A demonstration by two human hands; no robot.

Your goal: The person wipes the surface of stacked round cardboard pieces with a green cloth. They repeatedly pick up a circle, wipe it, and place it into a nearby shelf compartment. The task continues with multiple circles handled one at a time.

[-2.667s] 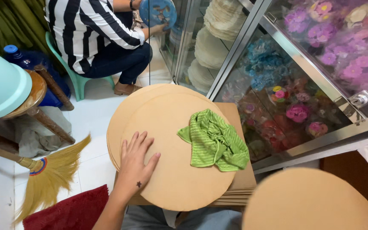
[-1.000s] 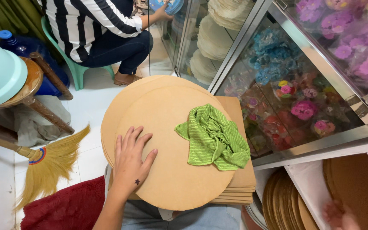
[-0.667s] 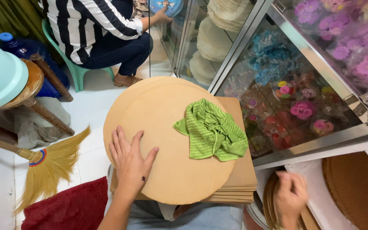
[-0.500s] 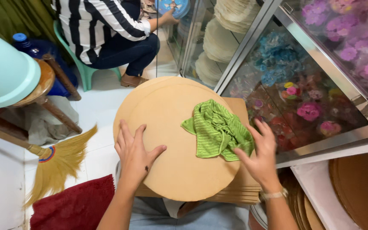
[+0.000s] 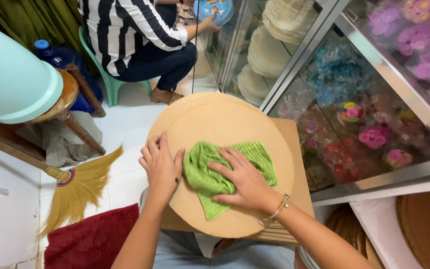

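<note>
Head view, looking down. A round tan board (image 5: 225, 134) lies on top of a stack of like boards on the person's lap; all places below are given relative to it. The left hand (image 5: 161, 167) lies flat on the board's left edge, fingers spread and straight, gripping nothing, and steadies the board. The right hand (image 5: 242, 182) presses palm-down on a green striped cloth (image 5: 210, 179) at the board's centre, fingers splayed wide over the cloth, pinning rather than pinching it. The cloth is bunched, one corner trailing toward the board's near edge.

Judged from these positions, the step in hand is wiping the board's face. To do it well: keep the left hand firm at the rim so the board does not turn or slide off the stack, keep the cloth flat under the whole palm, and work to the edges.

Left of the board lie a straw broom (image 5: 75, 187) and a red mat (image 5: 93, 241); beyond it, a seated person in a striped shirt (image 5: 125, 30); right of it, a glass display case (image 5: 354, 114).
</note>
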